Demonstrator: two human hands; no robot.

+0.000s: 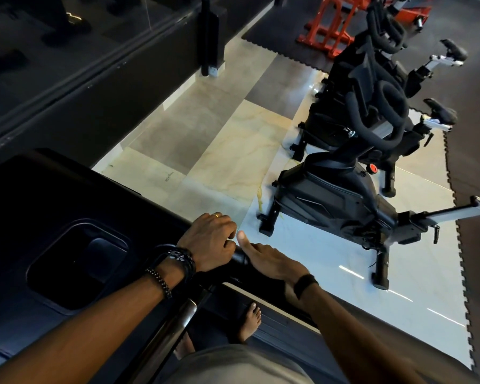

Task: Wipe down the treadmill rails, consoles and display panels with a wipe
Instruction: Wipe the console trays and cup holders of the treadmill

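Note:
I look down over the right side of a black treadmill. Its console (53, 206) has a recessed tray (78, 261). From the console's corner a black side rail (240, 260) runs toward me. My left hand (211, 242), with a ring and dark wristbands, curls its fingers over the rail where it meets the console. My right hand (269, 261) lies over the rail just behind it, thumb straight and pointing forward, its fingers wrapped down the far side out of sight. No wipe shows in either hand.
A glossy dark bar (175, 325) slants below my left forearm. My bare foot (251, 320) stands on the treadmill deck edge. Black exercise bikes (344, 200) line the tiled floor to the right, a red frame (327, 26) stands beyond, and dark rubber mats (477, 162) lie at the far right.

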